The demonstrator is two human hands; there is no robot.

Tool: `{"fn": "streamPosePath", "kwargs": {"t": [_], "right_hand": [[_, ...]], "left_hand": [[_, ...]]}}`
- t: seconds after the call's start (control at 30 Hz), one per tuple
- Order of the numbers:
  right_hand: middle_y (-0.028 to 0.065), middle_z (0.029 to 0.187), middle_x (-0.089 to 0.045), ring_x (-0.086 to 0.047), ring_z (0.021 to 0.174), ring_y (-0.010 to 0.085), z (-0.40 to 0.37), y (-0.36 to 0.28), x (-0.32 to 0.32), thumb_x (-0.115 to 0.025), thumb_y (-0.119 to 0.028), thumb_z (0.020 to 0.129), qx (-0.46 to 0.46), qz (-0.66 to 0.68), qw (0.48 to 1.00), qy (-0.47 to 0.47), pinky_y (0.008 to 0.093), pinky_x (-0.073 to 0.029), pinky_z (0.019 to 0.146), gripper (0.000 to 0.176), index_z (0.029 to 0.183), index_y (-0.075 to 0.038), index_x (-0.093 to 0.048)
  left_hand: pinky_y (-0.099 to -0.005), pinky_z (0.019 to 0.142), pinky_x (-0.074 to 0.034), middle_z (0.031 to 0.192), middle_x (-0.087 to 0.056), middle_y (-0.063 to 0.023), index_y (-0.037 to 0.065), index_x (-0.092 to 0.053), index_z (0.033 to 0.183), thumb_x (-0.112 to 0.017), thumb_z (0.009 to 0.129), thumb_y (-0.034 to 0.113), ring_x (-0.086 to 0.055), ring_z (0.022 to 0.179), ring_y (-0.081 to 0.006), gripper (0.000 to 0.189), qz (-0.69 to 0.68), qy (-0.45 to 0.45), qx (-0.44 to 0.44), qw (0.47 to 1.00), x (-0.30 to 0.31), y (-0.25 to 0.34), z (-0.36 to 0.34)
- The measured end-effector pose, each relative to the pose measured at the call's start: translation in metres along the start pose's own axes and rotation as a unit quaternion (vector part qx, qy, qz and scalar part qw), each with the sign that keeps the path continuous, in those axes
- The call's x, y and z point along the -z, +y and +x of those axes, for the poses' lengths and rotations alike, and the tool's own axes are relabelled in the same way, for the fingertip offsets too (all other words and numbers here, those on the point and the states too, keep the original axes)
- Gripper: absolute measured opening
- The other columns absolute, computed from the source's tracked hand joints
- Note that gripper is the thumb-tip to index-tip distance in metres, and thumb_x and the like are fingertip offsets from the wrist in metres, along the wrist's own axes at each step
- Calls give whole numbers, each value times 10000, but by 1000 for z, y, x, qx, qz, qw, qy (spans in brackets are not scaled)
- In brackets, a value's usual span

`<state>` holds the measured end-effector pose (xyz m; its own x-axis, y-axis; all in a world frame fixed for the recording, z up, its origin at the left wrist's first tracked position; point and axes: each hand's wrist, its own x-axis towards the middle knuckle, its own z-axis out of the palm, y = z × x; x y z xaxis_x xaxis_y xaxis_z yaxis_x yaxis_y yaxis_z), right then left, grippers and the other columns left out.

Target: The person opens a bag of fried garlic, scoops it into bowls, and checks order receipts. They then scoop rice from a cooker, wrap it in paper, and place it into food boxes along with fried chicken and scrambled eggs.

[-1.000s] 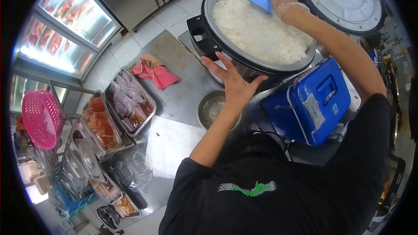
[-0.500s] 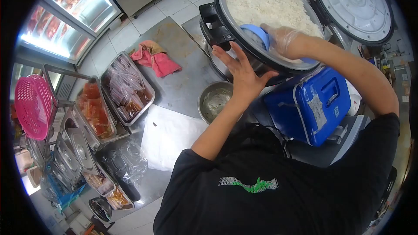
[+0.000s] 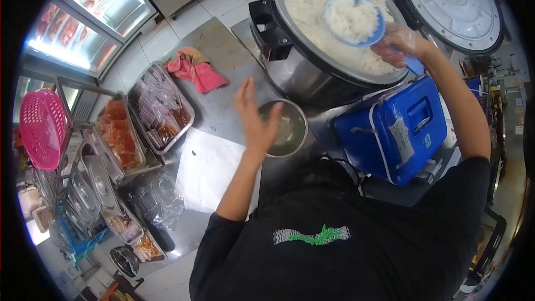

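My right hand [image 3: 397, 45], in a clear plastic glove, grips the handle of a blue rice scoop [image 3: 380, 21]. White rice heaps up in the scoop, which is held over the cooked rice [image 3: 312, 1] in a large rice cooker [image 3: 298, 75]. Fingers spread and holding nothing, my left hand [image 3: 257, 120] hovers by the left rim of a round metal bowl [image 3: 294, 129]. That bowl stands on the steel counter below the cooker.
The cooker's lid [image 3: 454, 5] is swung up at the right. A blue cooler box [image 3: 398, 128] stands near my body. On the left are white paper [image 3: 209, 170], a pink cloth [image 3: 195, 69], a tray of plastic-wrapped packets [image 3: 161, 108] and a pink basket [image 3: 42, 128].
The scoop has come up from the cooker's near side, now full of rice. My left hand has moved from the cooker's rim down and left to the bowl.
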<state>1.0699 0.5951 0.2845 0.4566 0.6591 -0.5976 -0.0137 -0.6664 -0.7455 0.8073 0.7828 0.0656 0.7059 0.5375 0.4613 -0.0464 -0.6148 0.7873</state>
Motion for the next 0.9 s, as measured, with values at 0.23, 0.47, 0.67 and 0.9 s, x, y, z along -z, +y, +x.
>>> {"fn": "streamPosePath", "kwargs": {"t": [0.23, 0.47, 0.67, 0.9], "right_hand": [[59, 670, -478, -366, 414, 75, -41, 15, -117, -574, -127, 822, -70, 225, 969, -77, 239, -312, 334, 307, 1097, -43, -468], [275, 1064, -572, -590, 947, 406, 49, 130, -225, -510, -45, 835, 147, -379, 911, 65, 449, -457, 865, 779, 1476, -162, -84], [323, 1013, -584, -575, 909, 481, -9, 48, -212, -487, -64, 838, 136, -390, 899, 147, 532, -438, 847, 746, 1468, -161, -101], [234, 1291, -491, -473, 1199, 371, -35, -19, -48, -446, -112, 925, 227, -537, 700, 411, 405, -402, 971, 493, 1394, -43, -315]], "left_hand": [[-344, 697, -471, 897, -580, -158, -4, -438, 1251, -680, 798, 179, -587, 802, -269, 545, -61, -115, 325, 937, 27, -72, -107], [-274, 581, -438, 624, -552, -42, 17, -449, 1246, -631, 844, 132, -551, 585, -135, 455, -103, -111, 313, 938, 24, -58, -118], [-267, 640, -462, 747, -577, -54, 19, -429, 1291, -631, 848, 109, -563, 690, -114, 495, -143, -122, 305, 934, 36, -55, -131], [-418, 990, -335, 1277, -448, -202, -39, -345, 1345, -687, 808, 212, -403, 1201, -323, 684, 3, 51, 52, 997, 27, -14, -51]]}}
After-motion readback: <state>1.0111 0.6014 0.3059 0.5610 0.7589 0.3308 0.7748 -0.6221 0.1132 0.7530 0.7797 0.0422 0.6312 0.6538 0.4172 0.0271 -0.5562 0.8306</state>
